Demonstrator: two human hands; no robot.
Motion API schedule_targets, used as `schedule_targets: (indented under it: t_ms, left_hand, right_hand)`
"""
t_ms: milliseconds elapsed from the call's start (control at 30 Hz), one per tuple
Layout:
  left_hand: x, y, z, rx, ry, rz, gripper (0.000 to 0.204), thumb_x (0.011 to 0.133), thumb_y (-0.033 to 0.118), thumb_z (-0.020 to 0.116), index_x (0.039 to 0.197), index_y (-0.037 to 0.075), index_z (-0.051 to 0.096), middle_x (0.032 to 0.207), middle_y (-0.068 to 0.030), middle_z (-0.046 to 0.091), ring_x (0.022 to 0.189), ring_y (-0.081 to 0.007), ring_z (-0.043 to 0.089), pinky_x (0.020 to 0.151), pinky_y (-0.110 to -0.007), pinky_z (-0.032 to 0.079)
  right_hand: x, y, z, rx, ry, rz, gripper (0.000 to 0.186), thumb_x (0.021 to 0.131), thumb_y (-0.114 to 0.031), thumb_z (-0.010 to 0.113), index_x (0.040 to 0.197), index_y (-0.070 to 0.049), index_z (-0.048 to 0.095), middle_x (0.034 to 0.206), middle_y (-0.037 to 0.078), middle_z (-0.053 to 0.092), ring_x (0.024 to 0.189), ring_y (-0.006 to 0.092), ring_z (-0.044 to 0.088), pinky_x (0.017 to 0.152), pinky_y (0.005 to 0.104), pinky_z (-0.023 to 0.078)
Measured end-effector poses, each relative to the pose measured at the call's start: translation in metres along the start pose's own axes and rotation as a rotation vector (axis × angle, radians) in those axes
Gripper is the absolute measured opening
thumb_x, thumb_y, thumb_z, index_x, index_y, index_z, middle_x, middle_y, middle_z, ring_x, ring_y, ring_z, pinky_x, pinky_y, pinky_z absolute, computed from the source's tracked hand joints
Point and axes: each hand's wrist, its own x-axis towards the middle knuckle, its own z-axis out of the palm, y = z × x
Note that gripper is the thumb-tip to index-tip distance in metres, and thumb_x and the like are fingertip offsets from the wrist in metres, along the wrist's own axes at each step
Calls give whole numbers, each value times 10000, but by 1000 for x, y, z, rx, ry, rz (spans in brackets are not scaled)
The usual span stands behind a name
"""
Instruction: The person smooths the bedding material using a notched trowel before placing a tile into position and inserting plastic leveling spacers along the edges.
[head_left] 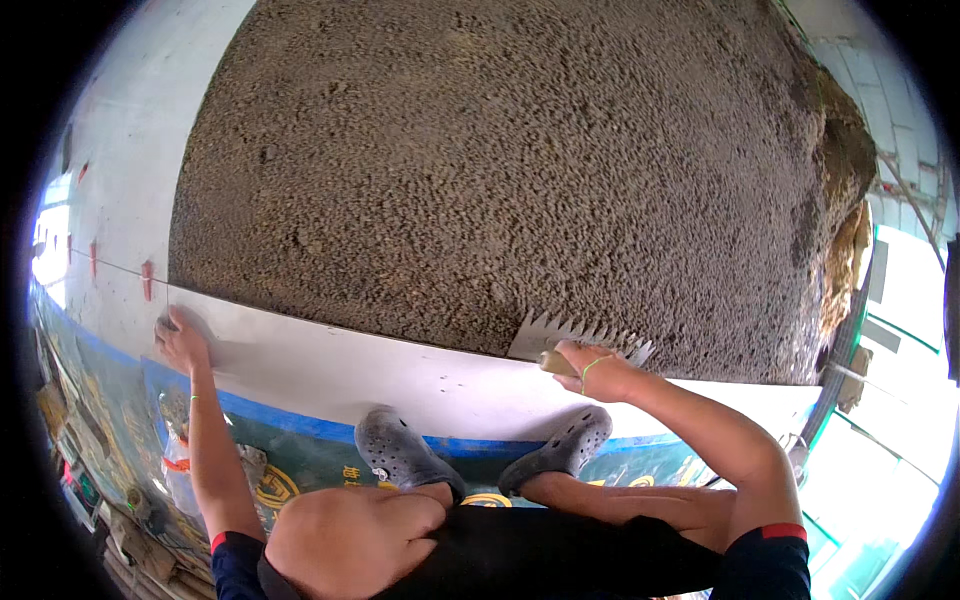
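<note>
hands apart: right hand (592,372) clamped on notched trowel (540,336), blade at near edge of mortar bed (500,190); left hand (183,345) resting unclenched on white tile (300,350). tiling laid under and beyond left hand, red wedges (147,281) near joint; mortar beyond right hand seems spread, not yet covered.

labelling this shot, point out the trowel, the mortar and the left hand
Trowel (545,337), head view, on its toothed blade.
Mortar (500,185), head view, middle of its rough surface.
Left hand (184,345), head view, on its back.
</note>
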Motion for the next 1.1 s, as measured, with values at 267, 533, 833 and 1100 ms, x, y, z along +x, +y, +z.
schedule_targets:
  t_ms: [267, 533, 833, 1100]
  left_hand:
    - [-10, 11, 10, 5, -66, -35, 804, 1012, 650, 384, 1470, -5, 476, 1472, -236, 507, 1369, -402, 465, 1128, -484, 380]
    - [-19, -2, 4, 409, -120, 258, 602, 1056, 490, 411, 1441, 39, 512, 1440, -229, 539, 1327, -393, 513, 1072, -511, 429]
    - [-40, 39, -27, -132, -49, -20, 682, 1056, 466, 440, 1459, -84, 449, 1544, -287, 404, 1436, -420, 373, 1203, -472, 293]
    - [-59, 36, -30, -229, -78, 33, 691, 1053, 456, 464, 1494, -75, 418, 1585, -258, 366, 1477, -408, 329, 1230, -461, 250]
  right_hand:
    - [-86, 133, 45, 41, 28, 199, 581, 910, -273, 714, 1387, -48, 470, 1314, 232, 621, 1229, 416, 592, 1068, 480, 457]
    - [-179, 198, 17, -139, 125, 532, 576, 890, -253, 693, 1400, -36, 536, 1360, 239, 606, 1238, 399, 593, 1037, 487, 484]
    - [-153, 142, -34, 359, 603, 618, 768, 881, -225, 644, 1542, 25, 346, 1339, 287, 582, 1214, 439, 588, 1025, 472, 472]
    - [-148, 64, -60, 685, 906, 520, 726, 850, -151, 622, 1521, 4, 393, 1093, 158, 648, 991, 246, 650, 942, 415, 517]
